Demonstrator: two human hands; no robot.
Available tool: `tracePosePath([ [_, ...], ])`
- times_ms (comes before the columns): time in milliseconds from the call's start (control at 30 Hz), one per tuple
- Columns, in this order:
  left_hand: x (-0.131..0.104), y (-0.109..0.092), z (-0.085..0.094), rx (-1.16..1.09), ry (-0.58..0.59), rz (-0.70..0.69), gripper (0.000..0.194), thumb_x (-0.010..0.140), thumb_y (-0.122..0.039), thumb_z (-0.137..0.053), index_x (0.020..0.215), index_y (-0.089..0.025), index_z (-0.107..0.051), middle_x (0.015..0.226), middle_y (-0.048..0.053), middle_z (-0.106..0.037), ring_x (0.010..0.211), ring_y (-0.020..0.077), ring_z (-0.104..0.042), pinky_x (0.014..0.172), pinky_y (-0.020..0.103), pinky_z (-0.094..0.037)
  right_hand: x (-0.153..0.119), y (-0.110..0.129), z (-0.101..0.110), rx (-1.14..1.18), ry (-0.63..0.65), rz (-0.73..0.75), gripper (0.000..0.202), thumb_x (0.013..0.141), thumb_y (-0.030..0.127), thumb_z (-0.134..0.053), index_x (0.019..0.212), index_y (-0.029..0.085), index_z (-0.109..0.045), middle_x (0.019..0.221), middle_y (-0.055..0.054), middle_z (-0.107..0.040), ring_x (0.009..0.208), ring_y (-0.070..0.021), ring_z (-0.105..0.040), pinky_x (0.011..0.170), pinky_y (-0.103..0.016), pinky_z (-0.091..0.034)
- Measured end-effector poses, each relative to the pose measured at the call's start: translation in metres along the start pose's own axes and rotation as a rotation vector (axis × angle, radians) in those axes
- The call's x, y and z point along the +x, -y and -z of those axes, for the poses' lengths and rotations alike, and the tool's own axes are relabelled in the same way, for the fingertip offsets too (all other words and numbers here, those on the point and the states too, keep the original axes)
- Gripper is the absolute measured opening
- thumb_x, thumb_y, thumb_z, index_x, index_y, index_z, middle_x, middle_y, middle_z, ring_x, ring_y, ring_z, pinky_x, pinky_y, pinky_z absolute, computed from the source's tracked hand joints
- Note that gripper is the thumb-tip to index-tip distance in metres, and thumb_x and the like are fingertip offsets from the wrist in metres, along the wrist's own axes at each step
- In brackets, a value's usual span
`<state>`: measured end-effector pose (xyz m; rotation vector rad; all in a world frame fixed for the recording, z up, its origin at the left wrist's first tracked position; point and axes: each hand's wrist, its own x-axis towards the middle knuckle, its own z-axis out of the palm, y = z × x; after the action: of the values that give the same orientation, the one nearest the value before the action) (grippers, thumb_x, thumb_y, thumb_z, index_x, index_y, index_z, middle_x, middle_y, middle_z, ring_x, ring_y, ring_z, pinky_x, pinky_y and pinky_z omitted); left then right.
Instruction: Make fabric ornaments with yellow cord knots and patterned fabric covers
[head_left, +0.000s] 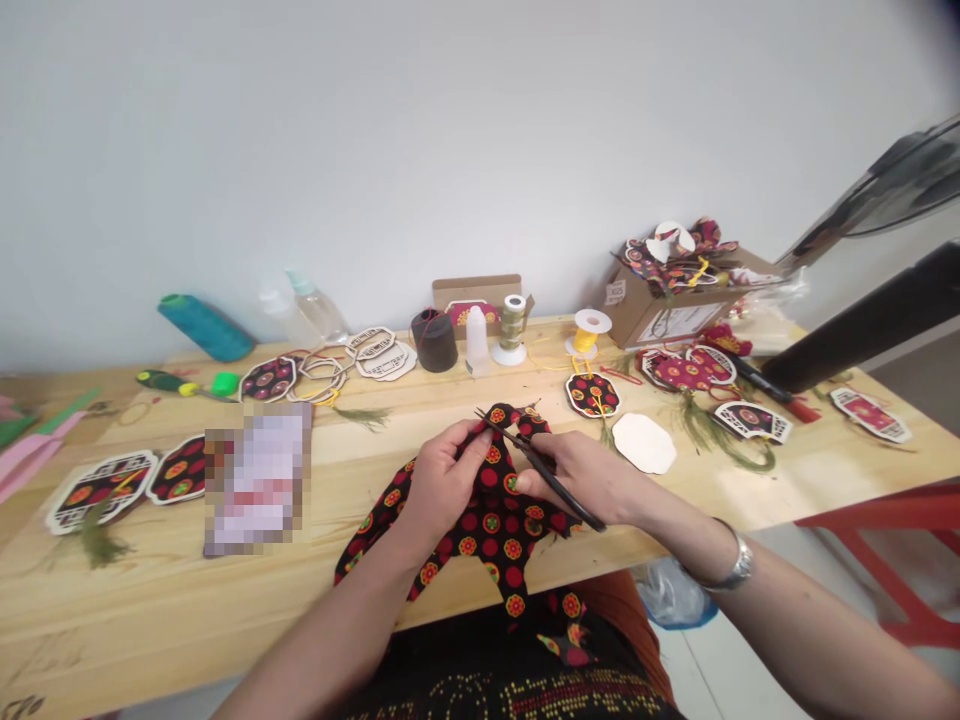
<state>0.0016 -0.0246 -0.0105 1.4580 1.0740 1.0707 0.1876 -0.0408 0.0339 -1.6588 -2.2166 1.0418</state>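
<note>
My left hand (450,470) pinches the upper edge of a black fabric (469,525) printed with red and yellow flowers. In my right hand (574,475) is a pair of black scissors (559,485), its blades pointing up and left at the cloth beside my left fingertips. Whether the blades are parted I cannot make out. The fabric hangs over the table's front edge in a ragged, cut outline. A small scrap (568,645) of similar print lies on my lap. To the right of my hands are a white scalloped blank (643,443) and a flower-patterned ornament (592,395) with yellow cord.
Along the wall stand a dark thread cone (434,342), a white bottle (477,340), a yellow cord spool (586,335) and a cardboard box (660,310) full of fabric pieces. A teal thread cone (206,328) lies left. A red stool (892,560) is right of the wooden table (360,600).
</note>
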Motion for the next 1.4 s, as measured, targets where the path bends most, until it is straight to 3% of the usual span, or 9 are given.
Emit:
tracePosePath([
  [367,0.002,0.002,0.003,0.182,-0.096,-0.085,0.024,0.086,-0.031,-0.056,0.102,-0.02,-0.072,0.103,0.004,-0.073,0.097,0.0208,-0.065,0.091,0.032,-0.047,0.003,-0.012,-0.008,0.194,-0.041,-0.121,0.054,0.07,0.07,-0.057,0.062,0.017,-0.052,0.054,0.004,-0.039,0.052,-0.0096,-0.034,0.046,-0.022,-0.024],
  [633,0.0,0.005,0.001,0.329,-0.063,-0.181,0.027,0.089,-0.024,-0.05,0.107,-0.017,-0.069,0.101,0.007,-0.073,0.095,0.0196,-0.066,0.087,0.03,-0.048,0.0,-0.014,0.0,0.081,-0.001,-0.017,0.05,0.075,0.067,-0.054,0.064,0.018,-0.048,0.054,0.004,-0.042,0.049,-0.0087,-0.034,0.043,-0.021,-0.022],
  [767,-0.001,0.004,0.001,0.435,-0.02,-0.203,0.027,0.089,-0.019,-0.048,0.105,-0.017,-0.07,0.09,0.005,-0.073,0.083,0.0188,-0.067,0.079,0.03,-0.05,-0.001,-0.009,0.005,-0.032,-0.013,0.003,0.05,0.076,0.067,-0.054,0.064,0.018,-0.048,0.054,0.004,-0.045,0.048,-0.0087,-0.036,0.044,-0.021,-0.022],
  [900,-0.002,0.003,0.001,0.489,0.002,-0.208,0.029,0.089,-0.018,-0.045,0.104,-0.019,-0.07,0.084,0.004,-0.072,0.079,0.0191,-0.067,0.075,0.031,-0.05,-0.001,-0.008,0.001,-0.042,-0.044,-0.025,0.05,0.075,0.067,-0.054,0.063,0.019,-0.05,0.054,0.004,-0.047,0.049,-0.0089,-0.038,0.046,-0.021,-0.023],
  [1033,-0.002,0.007,0.002,0.586,-0.013,-0.221,0.03,0.088,-0.017,-0.045,0.105,-0.018,-0.069,0.093,0.007,-0.074,0.086,0.0218,-0.067,0.081,0.035,-0.051,0.002,-0.013,-0.002,0.046,-0.074,-0.097,0.054,0.073,0.07,-0.054,0.059,0.018,-0.051,0.051,0.004,-0.044,0.049,-0.0089,-0.036,0.046,-0.021,-0.025],
  [1133,0.001,0.011,0.003,0.728,-0.086,-0.196,0.03,0.086,-0.015,-0.046,0.104,-0.016,-0.069,0.095,0.009,-0.073,0.088,0.0255,-0.066,0.084,0.042,-0.051,0.005,-0.015,0.003,-0.021,-0.147,-0.144,0.056,0.073,0.071,-0.051,0.058,0.018,-0.054,0.049,0.003,-0.044,0.047,-0.0095,-0.036,0.046,-0.022,-0.026],
  [1233,0.004,0.014,0.004,0.879,-0.275,-0.235,0.031,0.083,-0.016,-0.052,0.11,-0.014,-0.066,0.099,0.013,-0.067,0.095,0.03,-0.062,0.086,0.049,-0.049,0.007,-0.012,0.008,-0.264,-0.196,-0.221,0.057,0.069,0.073,-0.054,0.057,0.018,-0.057,0.05,-0.001,-0.051,0.048,-0.0128,-0.043,0.047,-0.025,-0.026],
  [1333,0.004,0.01,0.003,0.867,-0.403,-0.428,0.036,0.082,-0.017,-0.056,0.117,-0.013,-0.061,0.116,0.017,-0.056,0.111,0.0314,-0.053,0.094,0.05,-0.045,0.008,-0.005,0.006,-0.409,-0.191,-0.269,0.054,0.063,0.072,-0.061,0.06,0.018,-0.062,0.055,-0.007,-0.06,0.053,-0.018,-0.053,0.048,-0.026,-0.027],
  [1400,0.001,0.004,0.003,0.797,-0.372,-0.579,0.037,0.082,-0.013,-0.055,0.119,-0.014,-0.059,0.125,0.016,-0.052,0.119,0.0293,-0.048,0.099,0.048,-0.042,0.008,0.001,0.001,-0.411,-0.197,-0.257,0.049,0.066,0.067,-0.062,0.066,0.018,-0.066,0.06,-0.009,-0.065,0.057,-0.02,-0.057,0.049,-0.026,-0.028],
])
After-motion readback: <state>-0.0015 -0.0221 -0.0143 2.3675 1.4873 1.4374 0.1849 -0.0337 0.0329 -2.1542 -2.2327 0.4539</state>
